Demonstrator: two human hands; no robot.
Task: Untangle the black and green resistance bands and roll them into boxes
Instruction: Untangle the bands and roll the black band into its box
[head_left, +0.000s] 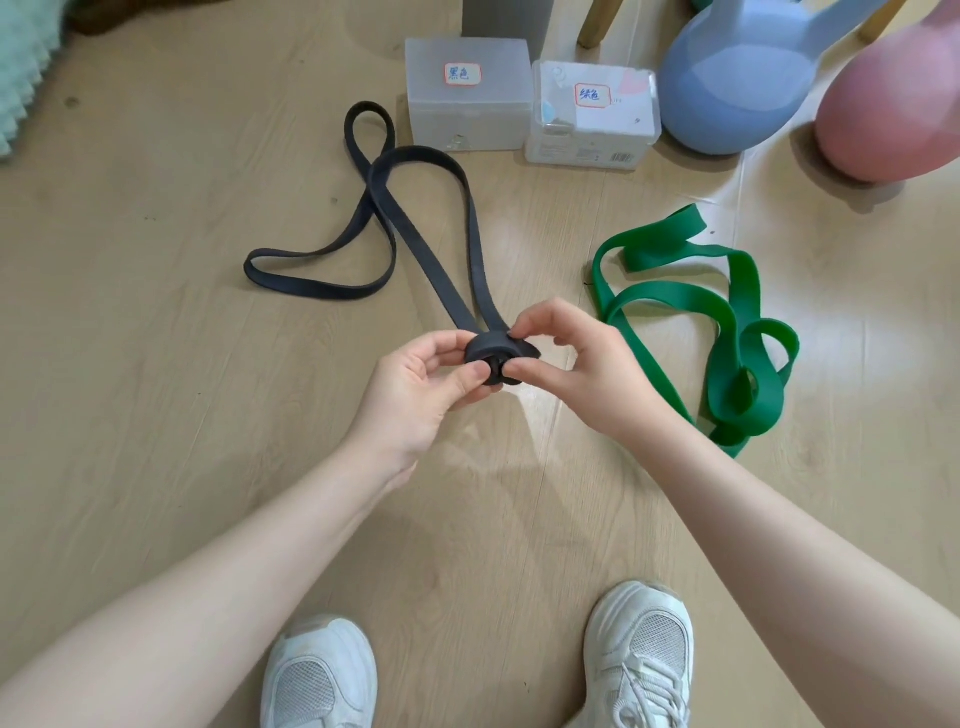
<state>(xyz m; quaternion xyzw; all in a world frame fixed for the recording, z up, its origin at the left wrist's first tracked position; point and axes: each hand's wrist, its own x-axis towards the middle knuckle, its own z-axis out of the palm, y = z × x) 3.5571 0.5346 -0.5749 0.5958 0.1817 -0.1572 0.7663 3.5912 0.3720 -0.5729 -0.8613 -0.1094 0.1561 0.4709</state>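
The black resistance band (415, 218) was a flat, matte rubber strap lying on a pale wood-grain floor (156, 364). Its near end was wound into a small, tight coil at the centre of the frame, held above the floor. From that coil 2 parallel runs of strap stretched away toward the upper left, so the band's long axis ran from centre to upper left, where it bent into loose loops, 1 reaching near the boxes and another flopping out to the left.

The left hand (431, 379) pinched the coil from the left, thumb on its near face and fingers curled behind it. The right hand (576, 364) gripped the coil's right side, thumb and forefinger pressed on the rolled edge, the remaining fingers curled.

The green resistance band (737, 332) was a wider, smoother, slightly glossy strap, heaped in twisted loops on the floor at the right, well apart from the black one.

In the upper centre stood 2 translucent plastic boxes side by side: a frosted box (467, 111) with a red-bordered label, and a clearer box (592, 124) just to its right, likewise labelled. A blue kettlebell (737, 88) and a pink kettlebell (888, 114), both rounded and matte, sat at the upper right. 2 white mesh sneakers (639, 660) showed at the bottom.
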